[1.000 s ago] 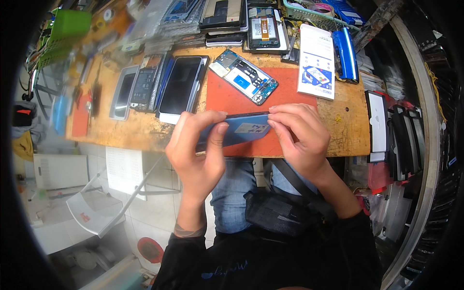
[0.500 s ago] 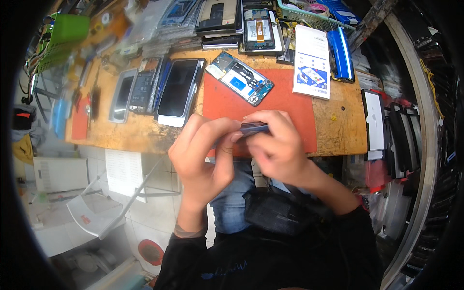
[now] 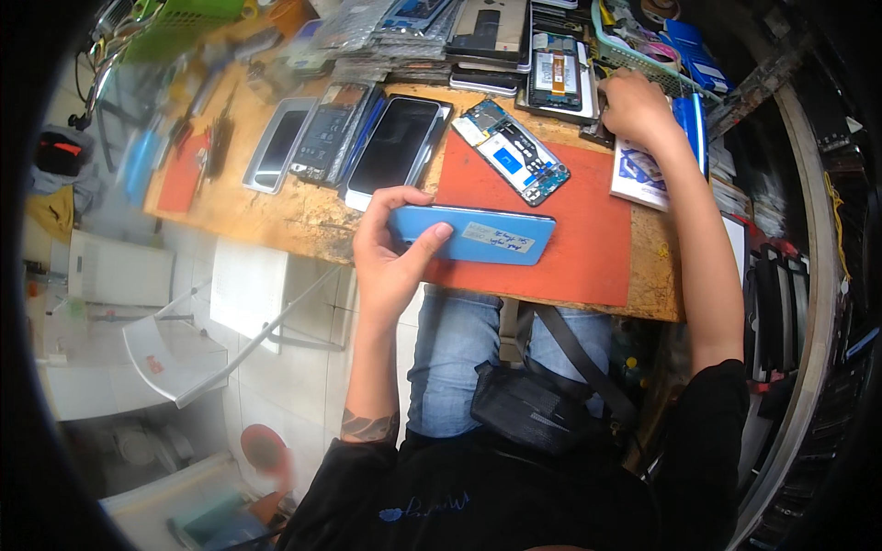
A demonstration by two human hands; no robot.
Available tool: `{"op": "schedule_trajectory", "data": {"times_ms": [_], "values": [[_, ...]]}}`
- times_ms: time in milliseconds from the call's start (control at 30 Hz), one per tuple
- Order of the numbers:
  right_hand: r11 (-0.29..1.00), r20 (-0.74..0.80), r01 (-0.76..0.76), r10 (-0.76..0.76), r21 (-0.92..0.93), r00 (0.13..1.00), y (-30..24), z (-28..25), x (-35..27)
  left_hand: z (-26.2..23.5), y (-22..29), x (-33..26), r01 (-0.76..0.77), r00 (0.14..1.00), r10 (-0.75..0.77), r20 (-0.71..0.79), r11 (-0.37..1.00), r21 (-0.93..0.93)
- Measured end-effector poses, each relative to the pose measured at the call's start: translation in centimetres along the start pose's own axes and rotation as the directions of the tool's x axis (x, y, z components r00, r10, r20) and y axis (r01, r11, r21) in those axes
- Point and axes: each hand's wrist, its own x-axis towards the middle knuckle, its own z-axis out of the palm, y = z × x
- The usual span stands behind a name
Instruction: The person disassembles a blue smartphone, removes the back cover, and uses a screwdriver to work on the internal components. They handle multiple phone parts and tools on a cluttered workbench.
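While our left hand (image 3: 395, 253) grips the blue panel (image 3: 457, 244) between thumb and fingers, thumb beside its pale label (image 3: 501, 241), we have it above the orange mat (image 3: 588, 253) near the front edge of the bench (image 3: 303, 219); our right hand (image 3: 637, 108) is at two o'clock from it, fingers bent down beside an open phone (image 3: 556, 75) and near the green basket (image 3: 675, 80); whether those fingers are apart, together or clamped on something, we cannot tell; our right forearm (image 3: 712, 257) covers part of a white box (image 3: 638, 179) between two and three o'clock; at one o'clock we see a bare chassis (image 3: 514, 154) lying partly on the mat, at eleven a dark-screened phone (image 3: 395, 147); at our lap, towards five, is a black bag (image 3: 528, 409); at eight, off the bench, we see a pale chair (image 3: 179, 354).
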Motion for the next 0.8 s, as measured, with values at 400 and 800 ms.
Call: {"op": "schedule_trajectory", "data": {"times_ms": [400,800], "values": [[0.961,-0.066,0.162,-0.151,0.224,0.986,1.2,0.3,-0.7,0.1,-1.8,-0.7,0.015,1.000,-0.014,0.006,0.997,-0.074],[0.928,-0.091,0.320,-0.308,0.193,0.947,1.6,-0.1,-1.7,-0.7,-2.5,-1.5,-0.021,1.000,0.021,0.005,0.997,-0.073]]}}
